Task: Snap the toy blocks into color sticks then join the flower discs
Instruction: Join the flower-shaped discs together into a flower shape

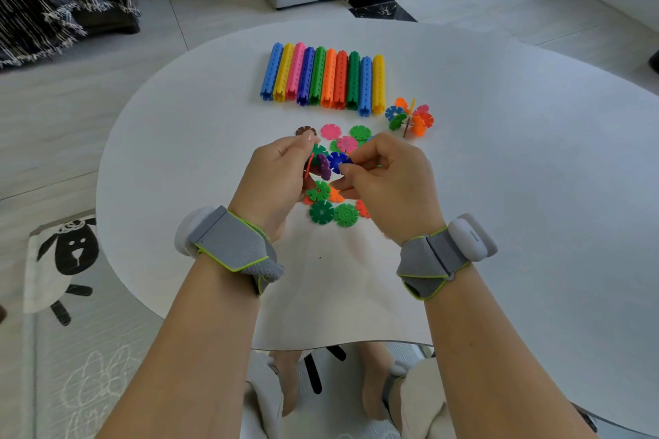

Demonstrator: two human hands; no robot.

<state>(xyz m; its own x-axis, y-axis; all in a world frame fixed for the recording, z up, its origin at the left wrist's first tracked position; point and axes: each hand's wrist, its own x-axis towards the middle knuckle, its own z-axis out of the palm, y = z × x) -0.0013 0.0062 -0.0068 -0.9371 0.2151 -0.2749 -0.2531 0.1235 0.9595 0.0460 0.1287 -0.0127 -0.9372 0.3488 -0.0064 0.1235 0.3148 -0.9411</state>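
Both hands are raised just above the middle of the white worktop (499, 171), close together. The left hand (278, 182) has its fingers curled round a purple disc (323, 166), with a thin red disc (308, 165) edge-on beside it in the same grip. The right hand (388, 185) pinches a blue disc (337, 161) between thumb and fingertips, and the blue disc touches the purple one. Under and around the hands lie loose discs (321, 212) in green, pink, orange and brown, flat on the worktop. Farther back, ten color sticks (322, 78) lie side by side in a tight row: blue, yellow, pink, dark blue, green, orange, red-orange, green, blue, yellow. Just right of the row's near end sits a joined cluster (410, 118) of discs. Each wrist wears a gray strap (231, 242) with a white unit. A sheep mat (67, 257) lies on the floor at left.
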